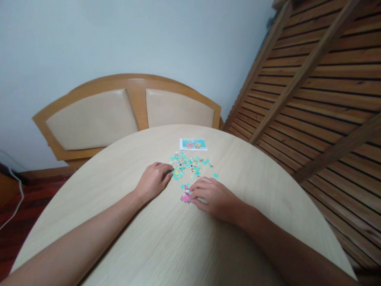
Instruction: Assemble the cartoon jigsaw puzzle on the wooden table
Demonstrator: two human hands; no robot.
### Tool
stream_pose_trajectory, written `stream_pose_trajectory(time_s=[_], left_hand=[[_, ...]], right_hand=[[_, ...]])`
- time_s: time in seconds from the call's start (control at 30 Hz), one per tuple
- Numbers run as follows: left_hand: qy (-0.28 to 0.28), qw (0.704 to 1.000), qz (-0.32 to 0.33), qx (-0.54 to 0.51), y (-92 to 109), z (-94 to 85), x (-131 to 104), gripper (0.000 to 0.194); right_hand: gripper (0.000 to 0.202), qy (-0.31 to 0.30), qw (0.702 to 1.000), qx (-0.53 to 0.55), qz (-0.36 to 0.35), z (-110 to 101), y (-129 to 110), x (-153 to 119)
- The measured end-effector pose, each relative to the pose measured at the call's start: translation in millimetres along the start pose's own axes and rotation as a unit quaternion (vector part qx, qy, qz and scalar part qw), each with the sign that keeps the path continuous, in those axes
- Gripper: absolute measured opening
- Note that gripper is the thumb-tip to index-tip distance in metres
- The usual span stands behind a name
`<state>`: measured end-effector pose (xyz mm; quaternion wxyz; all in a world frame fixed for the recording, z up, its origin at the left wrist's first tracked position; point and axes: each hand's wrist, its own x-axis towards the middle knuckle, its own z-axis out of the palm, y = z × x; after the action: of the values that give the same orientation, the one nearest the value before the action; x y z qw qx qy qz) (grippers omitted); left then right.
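Note:
A small joined cluster of jigsaw pieces, showing a pink cartoon figure with big white eyes, lies flat on the table. My right hand is at this cluster's right side, its thumb and fingertips closed together on a puzzle piece at the edge, most of which the fingers hide. Just beyond is a loose heap of turquoise, yellow and white jigsaw pieces. My left hand rests on the table at the heap's left edge, fingers loosely bent and thumb apart, with nothing visible in it.
Behind the heap lies a picture card with a pink and a yellow cartoon figure on turquoise. One loose turquoise piece sits beyond my right hand. The round wooden table borders a padded headboard and a slatted wooden panel.

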<state>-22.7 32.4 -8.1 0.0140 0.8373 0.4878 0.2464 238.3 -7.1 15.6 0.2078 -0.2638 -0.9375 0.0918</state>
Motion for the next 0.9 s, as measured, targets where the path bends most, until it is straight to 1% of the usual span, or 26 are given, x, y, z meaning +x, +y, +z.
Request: stream_pose_trajectory(time_s=[0.1,0.27,0.47,0.6,0.8,0.9], left_hand=[[0.006,1.000,0.010,-0.027,-2,1.6,1,0.019],[0.007,0.995,-0.021,-0.097,-5,6.3,2,0.018],[0.007,0.992,-0.033,-0.118,-3,2.7,2,0.016],[0.019,0.995,-0.040,-0.088,0,-2.0,2,0.015],[0.043,0.997,-0.046,0.055,-2,-3.4,4,0.019],[0.063,0.995,-0.033,0.073,-2,-2.6,4,0.022]], right_hand=[[0.007,0.000,1.000,-0.002,0.002,0,0,0],[0.006,-0.003,1.000,-0.004,0.010,0,-1,0],[0.006,-0.010,1.000,0.000,0.012,-1,-2,0],[0.007,-0.010,1.000,0.000,0.014,-1,-2,0],[0.007,-0.013,1.000,0.004,0.017,-1,-2,0],[0.007,-0.015,1.000,0.002,0.018,-2,-3,0]])
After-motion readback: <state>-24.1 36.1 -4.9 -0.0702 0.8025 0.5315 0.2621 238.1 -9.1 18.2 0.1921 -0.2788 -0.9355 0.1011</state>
